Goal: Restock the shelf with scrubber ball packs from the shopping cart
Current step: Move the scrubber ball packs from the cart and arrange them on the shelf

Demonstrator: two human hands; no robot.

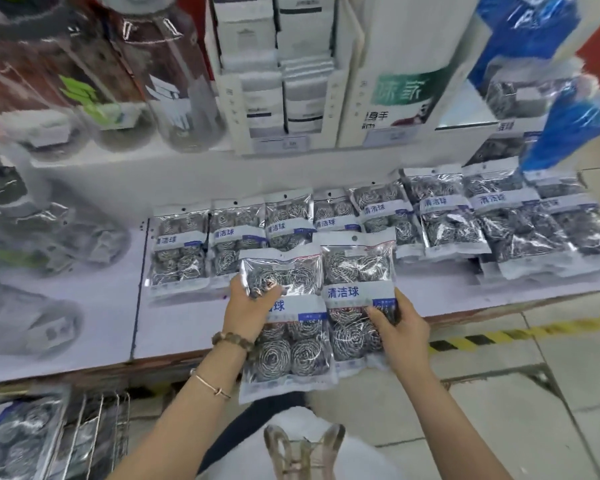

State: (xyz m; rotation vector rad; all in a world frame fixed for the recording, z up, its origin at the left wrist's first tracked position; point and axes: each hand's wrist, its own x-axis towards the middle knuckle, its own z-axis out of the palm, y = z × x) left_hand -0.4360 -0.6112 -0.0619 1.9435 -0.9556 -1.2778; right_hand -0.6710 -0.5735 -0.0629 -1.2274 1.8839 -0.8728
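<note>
Two scrubber ball packs are held side by side over the front edge of the white shelf (94, 327). My left hand (248, 308) grips the left pack (286, 341) at its upper left, thumb across the steel balls. My right hand (400, 327) grips the right pack (355, 278) at its lower right edge. Both are clear bags of silver wire balls with a white and blue label. Behind them a row of several identical packs (451, 220) lies flat along the shelf, overlapping toward the right. The shopping cart (94, 434) shows at bottom left with more packs (18, 438) in it.
Bagged goods (42, 237) lie on the shelf's left part. White boxes (274, 67) and a green-labelled carton (406, 88) stand on the upper shelf, blue packs (565, 129) hang at right. Tiled floor with yellow-black tape (499, 336) lies right. My shoe (302, 448) is at the bottom.
</note>
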